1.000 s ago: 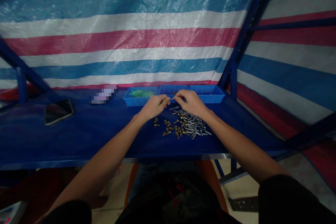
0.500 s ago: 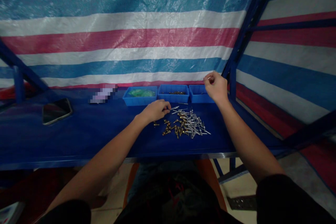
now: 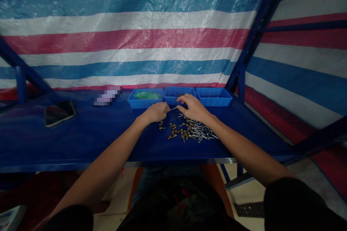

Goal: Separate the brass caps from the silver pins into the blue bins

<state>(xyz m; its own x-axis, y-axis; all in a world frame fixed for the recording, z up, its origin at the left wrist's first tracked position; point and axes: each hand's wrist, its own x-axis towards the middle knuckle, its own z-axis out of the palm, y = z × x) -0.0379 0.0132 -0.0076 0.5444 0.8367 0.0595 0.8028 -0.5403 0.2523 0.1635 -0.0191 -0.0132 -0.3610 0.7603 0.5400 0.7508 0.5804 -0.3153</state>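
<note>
My left hand [image 3: 157, 112] is closed, with a thin silver blind rivet [image 3: 173, 108] sticking out of its fingertips to the right. Facing it, my right hand [image 3: 194, 109] has its thumb and forefinger apart near the rivet's free end; whether they touch it I cannot tell. Below the right hand lies a pile of silver blind rivets [image 3: 201, 131], partly covered by the wrist. Several small brass-coloured screw-like fittings [image 3: 173, 131] are scattered to the left of the pile, and a few [image 3: 161, 126] sit just below my left hand.
Three blue bins line the table's back: the left bin [image 3: 143, 104] holds a green bag [image 3: 147, 95], the middle bin [image 3: 169, 99] small metal pieces, the right bin [image 3: 215, 101] a few tiny ones. A phone [image 3: 60, 113] lies on the blue table [image 3: 108, 144]. Blue posts [image 3: 241, 83] stand right.
My right hand has come from above the right bin down and left to the rivet, and its pinch has opened. My left hand has shifted slightly left and still holds a rivet.
</note>
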